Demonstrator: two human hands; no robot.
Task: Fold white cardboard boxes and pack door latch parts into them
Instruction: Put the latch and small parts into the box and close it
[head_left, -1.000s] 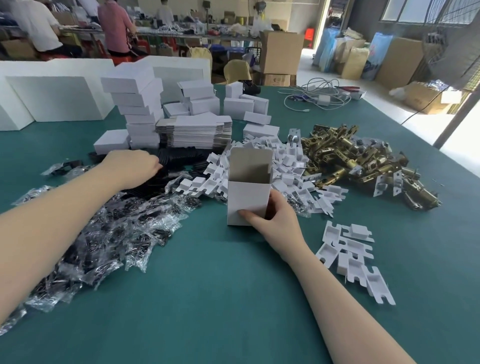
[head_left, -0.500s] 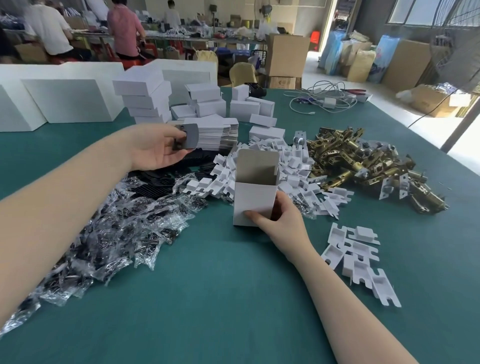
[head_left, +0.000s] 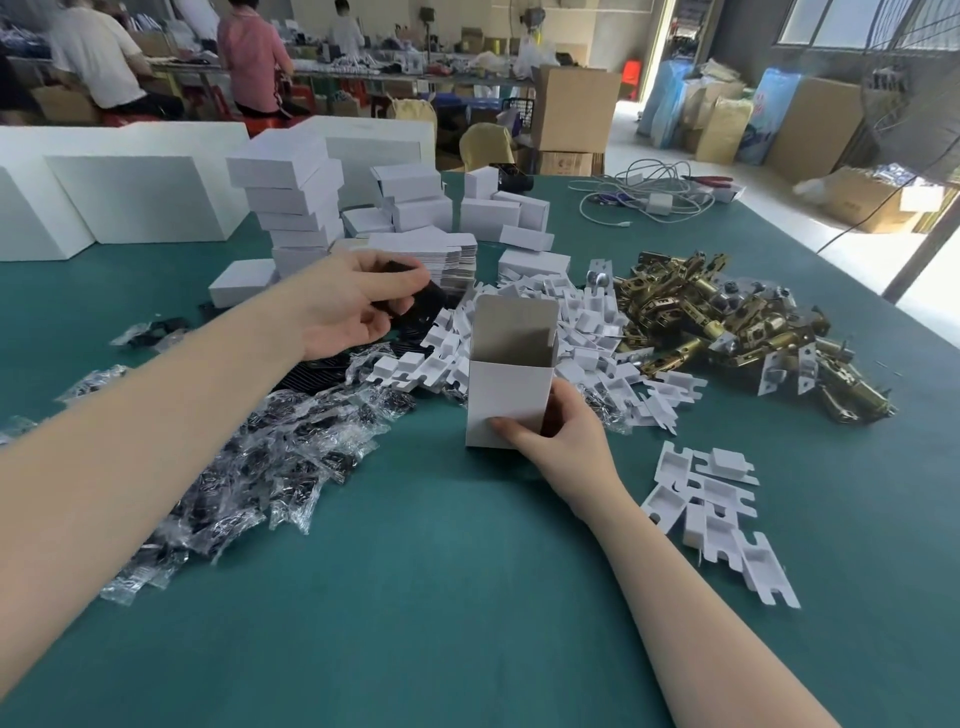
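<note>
An open white cardboard box (head_left: 506, 387) stands upright on the green table (head_left: 467, 597), its top flap raised. My right hand (head_left: 558, 436) grips its lower right corner. My left hand (head_left: 353, 304) hovers up and left of the box and pinches a flat dark plate (head_left: 428, 301) above a heap of black pieces. A pile of brass door latches (head_left: 727, 322) lies right of the box. White cardboard inserts (head_left: 587, 332) are heaped behind the box.
Clear bags of dark small parts (head_left: 249, 467) spread across the left. More white inserts (head_left: 711, 514) lie by my right forearm. Stacked folded boxes (head_left: 291, 208) and flat blanks (head_left: 426, 254) stand behind. Cables (head_left: 644, 197) lie far right. People work at far tables.
My left hand picked a dark plate out of the black heap, lifted it and has brought it rightward toward the box. My right hand stays on the box.
</note>
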